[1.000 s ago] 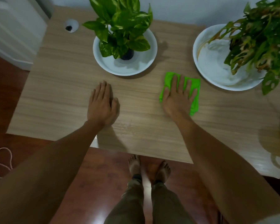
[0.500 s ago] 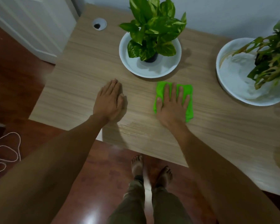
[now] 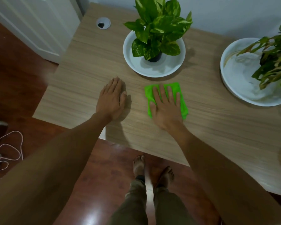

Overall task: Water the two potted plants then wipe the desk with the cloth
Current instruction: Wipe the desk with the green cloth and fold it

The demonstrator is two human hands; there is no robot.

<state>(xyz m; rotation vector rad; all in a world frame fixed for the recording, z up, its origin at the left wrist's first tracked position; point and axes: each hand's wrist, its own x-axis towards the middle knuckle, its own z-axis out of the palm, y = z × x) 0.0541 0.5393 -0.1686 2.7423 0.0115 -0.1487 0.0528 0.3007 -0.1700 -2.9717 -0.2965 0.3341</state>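
- Desk (image 3: 201, 127) fills more of the view on its left end than a second ago: cable hole (image 3: 103, 25), left edge and white door panel (image 3: 31, 25) now in frame, so the head has turned left, wiping looks to be heading that way
- Right-hand plant (image 3: 272, 62) in its big white dish (image 3: 237, 88) has slid toward the frame's right edge, partly cut off; yellow object seen at far right a second ago is out of view
- Left plant (image 3: 159, 30) in its white dish (image 3: 152, 69) sits centre-top, unmoved on the desk; dish looks wet, so watering judged done
- Right hand (image 3: 166, 104) flat, fingers spread, palm pressing green cloth (image 3: 182, 101) onto the desk, not gripping it; relative to the left dish it has shifted left, now just in front of it and near it
- Left hand (image 3: 111, 99) flat on bare wood, fingers together, holds nothing, same bracing spot, well apart from the cloth
- Judgement: wipe step in progress, mid-stroke; desk's left part and strip behind the dishes likely still to do
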